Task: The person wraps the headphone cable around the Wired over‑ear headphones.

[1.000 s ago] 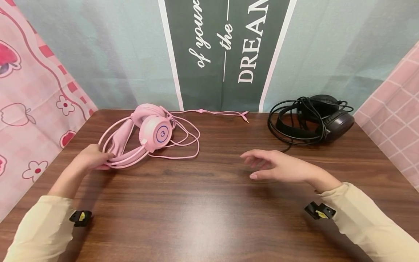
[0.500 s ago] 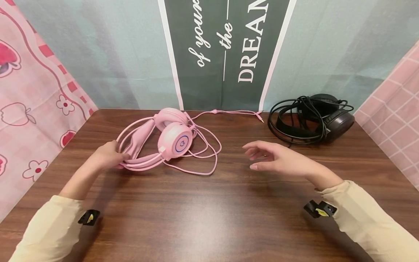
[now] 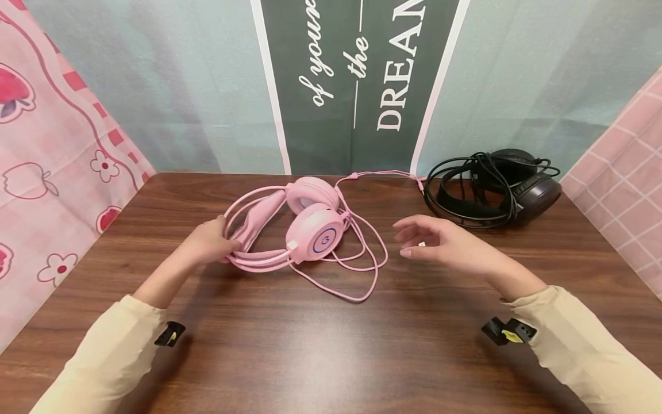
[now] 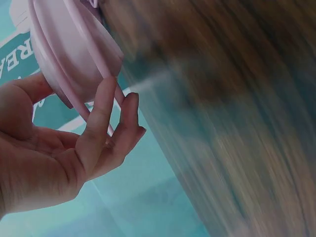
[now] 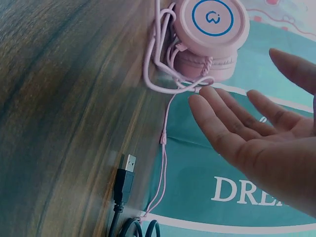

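Pink headphones [image 3: 316, 233] lie on their side left of the table's middle, their ear cups toward the right. My left hand [image 3: 211, 241] grips them by the headband; in the left wrist view its fingers [image 4: 101, 111] curl round the pink band [image 4: 74, 49]. A pink cable [image 3: 357, 299] loops out from the ear cups toward my right hand [image 3: 439, 244]. That hand hovers right of the headphones with relaxed, slightly bent fingers and holds nothing. In the right wrist view a black USB plug [image 5: 125, 180] lies on the table near it.
Black headphones [image 3: 532, 198] with a coiled black cable rest at the back right. The thin pink cable end [image 3: 388, 172] runs along the table's back edge toward them. A printed cloth [image 3: 196, 115] hangs behind the brown table [image 3: 331, 356], with pink cloths at both sides.
My left hand has moved right with the pink headphones, and their cable has shifted right too. My right hand has risen slightly toward the back. The black headphones have stayed put.
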The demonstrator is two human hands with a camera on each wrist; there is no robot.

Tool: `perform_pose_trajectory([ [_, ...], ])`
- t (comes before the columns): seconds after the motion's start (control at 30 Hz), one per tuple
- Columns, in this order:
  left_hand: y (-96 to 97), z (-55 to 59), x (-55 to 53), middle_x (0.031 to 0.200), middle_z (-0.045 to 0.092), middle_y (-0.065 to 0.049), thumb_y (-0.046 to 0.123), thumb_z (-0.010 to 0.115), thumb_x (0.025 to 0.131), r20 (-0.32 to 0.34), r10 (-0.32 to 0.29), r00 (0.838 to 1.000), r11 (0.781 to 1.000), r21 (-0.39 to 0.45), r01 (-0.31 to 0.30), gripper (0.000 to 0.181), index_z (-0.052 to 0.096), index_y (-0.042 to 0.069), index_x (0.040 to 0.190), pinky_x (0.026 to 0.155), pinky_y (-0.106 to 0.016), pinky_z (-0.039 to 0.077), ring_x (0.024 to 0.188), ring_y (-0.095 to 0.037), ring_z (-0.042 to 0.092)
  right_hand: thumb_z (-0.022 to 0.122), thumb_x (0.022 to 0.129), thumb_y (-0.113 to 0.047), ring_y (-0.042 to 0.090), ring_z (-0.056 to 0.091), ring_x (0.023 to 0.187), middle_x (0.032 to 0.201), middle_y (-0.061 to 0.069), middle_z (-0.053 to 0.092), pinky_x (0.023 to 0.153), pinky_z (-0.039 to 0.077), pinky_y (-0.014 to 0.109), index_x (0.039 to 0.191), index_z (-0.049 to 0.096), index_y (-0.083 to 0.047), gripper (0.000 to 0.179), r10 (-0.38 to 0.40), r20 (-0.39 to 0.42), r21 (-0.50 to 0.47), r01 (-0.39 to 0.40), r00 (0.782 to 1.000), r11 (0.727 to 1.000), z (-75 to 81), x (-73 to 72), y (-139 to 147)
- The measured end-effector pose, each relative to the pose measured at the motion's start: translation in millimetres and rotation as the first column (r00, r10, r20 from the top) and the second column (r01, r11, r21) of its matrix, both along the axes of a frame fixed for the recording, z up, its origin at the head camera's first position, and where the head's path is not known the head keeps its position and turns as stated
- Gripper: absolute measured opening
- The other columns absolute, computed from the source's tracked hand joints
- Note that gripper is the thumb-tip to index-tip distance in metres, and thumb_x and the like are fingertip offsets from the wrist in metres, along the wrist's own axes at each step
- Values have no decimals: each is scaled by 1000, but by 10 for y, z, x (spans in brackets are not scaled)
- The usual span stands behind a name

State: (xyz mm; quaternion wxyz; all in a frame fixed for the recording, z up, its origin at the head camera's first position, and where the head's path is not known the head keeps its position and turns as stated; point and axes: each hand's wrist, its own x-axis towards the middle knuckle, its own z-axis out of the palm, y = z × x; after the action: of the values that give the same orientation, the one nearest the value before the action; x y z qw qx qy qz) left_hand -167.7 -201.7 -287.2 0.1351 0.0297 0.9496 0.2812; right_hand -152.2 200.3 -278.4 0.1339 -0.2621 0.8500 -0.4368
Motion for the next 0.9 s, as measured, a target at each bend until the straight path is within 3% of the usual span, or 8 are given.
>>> perform_pose_trajectory([
  [0.3,313,-39,-57,113,47,-38,11,55,79,13,-52,999,998,-28,53,73,18,-25,129,58,-25,53,60,-16,62,64,85,-11,16,60,91,102,14,62,75,50,23,118,53,-2,36,-73,-40,-12,73,997,997,42,-8,33],
  [0.47,473,-64,-81,117,47,-35,14,56,81,-22,-72,997,997,-43,71,73,18,-22,132,63,-27,52,62,-16,62,62,85,-7,15,61,89,104,20,60,76,51,23,119,51,0,36,-85,-17,-48,84,996,995,61,-14,60],
  [0.63,612,-88,-95,113,51,-31,16,57,81,-53,-81,995,996,-53,79,71,23,-18,133,67,-30,51,60,-17,61,62,86,-8,16,62,89,106,22,59,77,53,31,120,50,1,38,-105,29,-70,107,994,992,93,-17,89],
  [0.7,662,-106,-100,112,52,-29,18,57,81,-72,-93,993,994,-68,88,71,25,-17,133,74,-33,50,71,-20,62,62,86,-9,17,62,89,106,21,59,77,53,31,120,50,1,38,-110,36,-72,112,993,991,103,-18,96],
  [0.9,800,-149,-109,102,57,-23,21,57,80,-92,-114,989,992,-65,109,71,27,-15,134,81,-37,48,79,-25,61,62,86,-8,17,61,91,105,21,59,76,52,26,119,50,4,37,-98,11,-67,99,995,993,103,-22,108],
])
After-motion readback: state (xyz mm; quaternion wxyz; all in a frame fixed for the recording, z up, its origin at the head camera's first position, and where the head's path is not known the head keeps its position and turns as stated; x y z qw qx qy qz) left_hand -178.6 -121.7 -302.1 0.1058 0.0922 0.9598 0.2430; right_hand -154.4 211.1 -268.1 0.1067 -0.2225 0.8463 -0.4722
